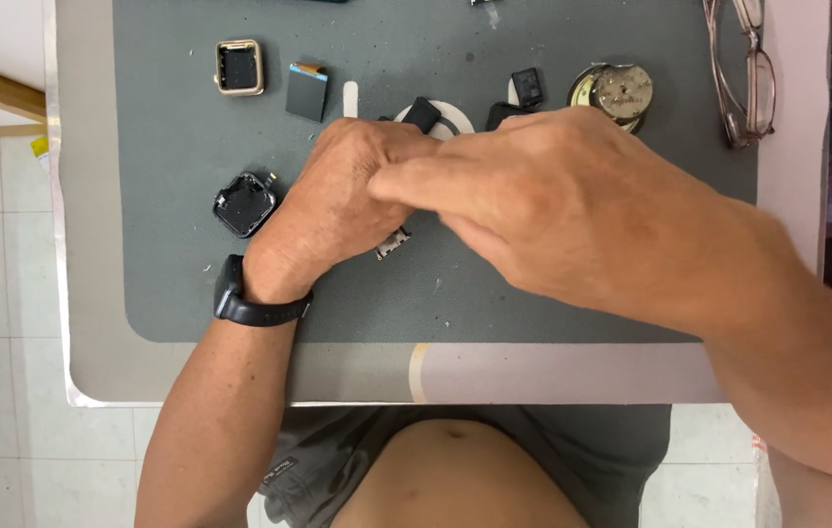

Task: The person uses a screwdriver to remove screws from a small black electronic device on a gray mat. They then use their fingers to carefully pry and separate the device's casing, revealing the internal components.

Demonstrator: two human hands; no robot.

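My left hand (337, 200) is curled into a loose fist over the middle of the grey work mat (171, 284). A small metallic square part (392, 243) pokes out beneath its fingers. My right hand (533, 191) reaches across from the right, its fingertips meeting the left hand's knuckles. What either hand grips is hidden by the fingers. A black wristband (254, 308) sits on my left wrist. An open black watch case (244, 203) lies just left of my left hand.
On the mat's far side lie a gold-rimmed watch case (239, 66), a dark square screen module (306, 91), small black parts (526, 86), a white ring (457, 117) and a round metal clock movement (619, 93). Eyeglasses (748, 68) rest at the right.
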